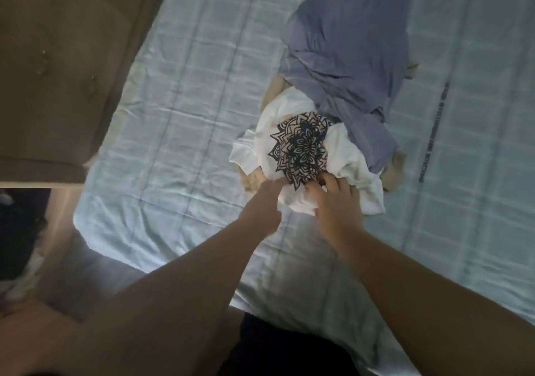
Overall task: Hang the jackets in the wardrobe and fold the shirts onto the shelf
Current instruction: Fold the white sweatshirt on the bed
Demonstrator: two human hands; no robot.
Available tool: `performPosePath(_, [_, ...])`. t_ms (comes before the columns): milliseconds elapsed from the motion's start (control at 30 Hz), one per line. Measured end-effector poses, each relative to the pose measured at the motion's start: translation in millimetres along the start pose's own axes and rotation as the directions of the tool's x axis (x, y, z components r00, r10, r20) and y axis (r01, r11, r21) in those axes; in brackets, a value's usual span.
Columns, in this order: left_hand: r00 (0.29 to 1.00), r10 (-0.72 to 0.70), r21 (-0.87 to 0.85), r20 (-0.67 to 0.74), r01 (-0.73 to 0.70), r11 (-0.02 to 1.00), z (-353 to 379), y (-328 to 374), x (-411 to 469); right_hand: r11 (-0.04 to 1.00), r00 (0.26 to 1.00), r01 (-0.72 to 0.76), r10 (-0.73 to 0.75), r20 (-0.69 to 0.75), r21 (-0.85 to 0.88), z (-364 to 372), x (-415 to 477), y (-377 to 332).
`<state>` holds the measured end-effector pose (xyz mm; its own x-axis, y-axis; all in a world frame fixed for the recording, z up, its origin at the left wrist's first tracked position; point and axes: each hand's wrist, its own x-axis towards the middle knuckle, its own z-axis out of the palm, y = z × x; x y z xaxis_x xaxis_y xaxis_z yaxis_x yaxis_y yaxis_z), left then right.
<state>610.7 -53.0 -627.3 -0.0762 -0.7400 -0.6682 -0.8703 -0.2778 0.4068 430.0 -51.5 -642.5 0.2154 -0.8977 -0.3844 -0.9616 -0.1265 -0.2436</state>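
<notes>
Two bare hands reach over the bed point(179, 109) to one white shirt point(346, 150), which lies crumpled on the pale checked sheet with a single black mandala print point(301, 147) facing up. The right hand point(337, 205) sits on the near edge of the shirt, its grip closed into the cloth, with the fingers curled just below the print. The left hand point(262, 202) meets the same near edge beside it, to the left. It is blurred, so I cannot tell whether its grip is clamped on the fabric or only touching it. Three garments make up the pile. The shirt lies on top at the near end, and one purple garment point(347, 57) overlaps the shirt's far side and stretches away beyond it. One beige cloth point(395, 170) peeks out from under the shirt on its right and left sides. One brown wooden cabinet point(58, 57) stands well to the left of the shirt, past the bed's edge.
</notes>
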Motion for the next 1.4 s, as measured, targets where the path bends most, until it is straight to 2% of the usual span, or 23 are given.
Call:
performPosePath(167, [0.990, -0.001, -0.031, -0.140, -0.004, 1.000, 4.4, 6.1, 2.8, 0.999, 0.998, -0.004, 0.007, -0.055, 0.049, -9.5, 1.6, -6.3])
performPosePath(400, [0.978, 0.117, -0.122, -0.173, -0.139, 0.983, 10.6, 0.3, -55.2, 0.968, 0.984, 0.088, -0.049, -0.169, 0.235, -22.6, -67.6, -42.1])
performPosePath(467, [0.949, 0.210, -0.136, -0.235, -0.246, 0.960, 10.0, -1.4, -83.3, 0.944, 0.974, 0.123, -0.056, -0.221, 0.305, -21.6, -90.2, -55.4])
performPosePath(567, [0.846, 0.447, -0.141, -0.289, -0.500, 0.855, 10.6, -4.7, -122.6, 0.890, 0.950, 0.148, -0.007, -0.312, 0.432, -27.3, -124.1, -79.1])
performPosePath(633, [0.823, 0.464, -0.252, -0.328, -0.550, 0.796, 5.9, -5.3, -146.8, 0.840, 0.938, 0.169, 0.024, -0.346, 0.516, -38.2, -147.1, -97.0])
performPosePath(700, [0.862, 0.372, -0.441, -0.344, -0.498, 0.747, -6.8, -3.4, -174.3, 0.742, 0.929, 0.210, 0.052, -0.367, 0.636, -52.9, -170.9, -113.5])
performPosePath(800, [0.917, 0.240, -0.687, -0.318, -0.398, 0.608, -29.2, -7.8, -212.9, 0.492, 0.933, 0.185, 0.184, -0.310, 0.850, -79.8, -209.0, -132.0])
performPosePath(900, [0.939, 0.223, -0.843, -0.261, -0.334, 0.422, -51.2, -16.1, -243.9, 0.394, 0.893, 0.203, 0.300, -0.335, 0.896, -100.4, -239.7, -139.6])
performPosePath(967, [0.938, 0.273, -0.896, -0.214, -0.299, 0.327, -68.3, -17.4, -262.4, 0.460, 0.870, 0.135, 0.368, -0.327, 0.878, -110.4, -256.1, -140.4])
performPosePath(1033, [0.919, 0.338, -0.907, -0.201, -0.305, 0.289, -86.9, -16.9, -282.0, 0.582, 0.848, 0.057, 0.400, -0.347, 0.811, -116.8, -270.8, -141.6])
performPosePath(1133, [0.898, 0.391, -0.906, -0.200, -0.322, 0.275, -112.5, -17.1, -311.3, 0.703, 0.883, 0.026, 0.317, -0.345, 0.711, -131.0, -289.2, -154.1])
performPosePath(1200, [0.881, 0.428, -0.906, -0.202, -0.334, 0.260, -127.5, -17.3, -329.6, 0.742, 0.919, 0.019, 0.251, -0.304, 0.670, -143.5, -297.2, -170.1])
performPosePath(1300, [0.842, 0.494, -0.904, -0.217, -0.363, 0.223, -152.2, -15.0, -358.5, 0.824, 0.873, 0.151, 0.148, -0.464, 0.547, -161.8, -293.3, -189.8])
performPosePath(1400, [0.807, 0.536, -0.881, -0.248, -0.418, 0.221, -178.9, -11.6, -385.4, 0.824, 0.873, 0.125, 0.174, -0.457, 0.553, -185.2, -285.8, -206.3])
